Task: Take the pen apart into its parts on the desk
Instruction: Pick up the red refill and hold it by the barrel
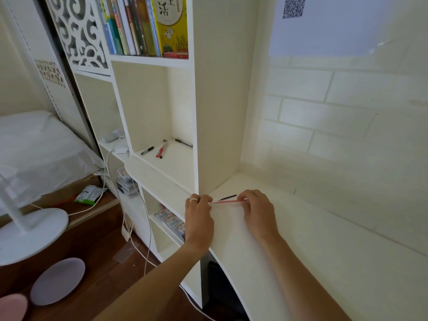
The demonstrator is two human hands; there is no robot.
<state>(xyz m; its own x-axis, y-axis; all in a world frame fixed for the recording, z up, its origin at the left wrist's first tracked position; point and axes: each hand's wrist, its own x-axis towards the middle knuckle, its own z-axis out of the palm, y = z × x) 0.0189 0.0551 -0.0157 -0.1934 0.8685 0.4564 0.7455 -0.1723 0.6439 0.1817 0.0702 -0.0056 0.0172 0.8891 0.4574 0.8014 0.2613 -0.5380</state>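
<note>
A thin red pen part (pixel 228 201) stretches level between my two hands, just above the white desk (pixel 301 251) near its far left corner. My left hand (pixel 199 213), a ring on one finger, pinches its left end. My right hand (pixel 257 210) pinches its right end. A slim black pen piece (pixel 227 197) lies on the desk just behind the red one, apart from both hands. My fingers hide both tips of the red part.
A white bookshelf (pixel 196 135) stands against the desk's left end. Three pens (pixel 162 148) lie in its open compartment, books (pixel 148 24) above. Cables (pixel 139 228), a fan base (pixel 30 230) and round stools (pixel 58 281) sit on the floor at left. A wall lies behind.
</note>
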